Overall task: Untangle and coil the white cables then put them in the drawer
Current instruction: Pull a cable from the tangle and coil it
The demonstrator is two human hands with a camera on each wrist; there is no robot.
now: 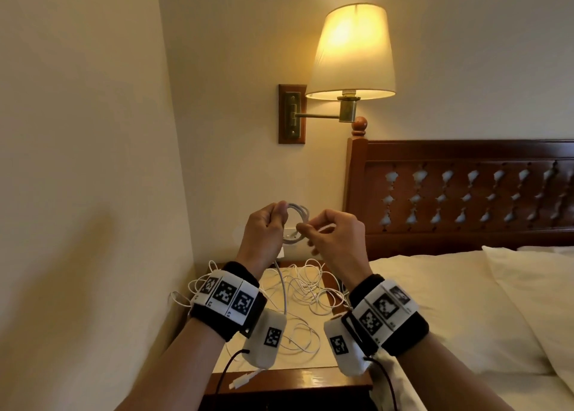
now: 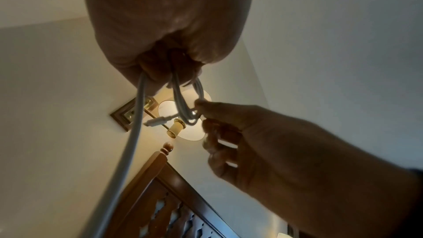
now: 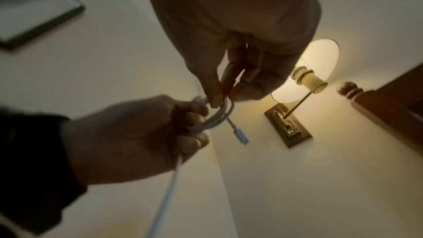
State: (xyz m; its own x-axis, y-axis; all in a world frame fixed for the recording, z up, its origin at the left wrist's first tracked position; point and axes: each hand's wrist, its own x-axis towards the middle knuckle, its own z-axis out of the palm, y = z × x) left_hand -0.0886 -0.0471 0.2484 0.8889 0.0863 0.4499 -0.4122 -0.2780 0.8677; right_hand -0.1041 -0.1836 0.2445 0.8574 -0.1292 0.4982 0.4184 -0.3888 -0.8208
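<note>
My left hand [image 1: 275, 216] grips a small coil of white cable [image 1: 300, 212], held up above the nightstand [image 1: 279, 378]. The coil's tail [image 1: 281, 283] hangs from that fist down to the tabletop. My right hand [image 1: 310, 229] pinches the coil's right side between thumb and forefinger. In the left wrist view the coil loops [image 2: 183, 104] drop from my left hand [image 2: 160, 71], with a connector [image 2: 158, 121] sticking out. The right wrist view shows my right hand [image 3: 225, 95] on the coil [image 3: 219, 117]. A tangle of thin white cables [image 1: 307, 289] lies on the nightstand. No drawer is in view.
A lit wall lamp [image 1: 351, 50] hangs above the nightstand. The wooden headboard [image 1: 466, 193] and the bed [image 1: 466, 302] are to the right, and a wall closes the left side. One loose connector [image 1: 239, 382] lies near the nightstand's front edge.
</note>
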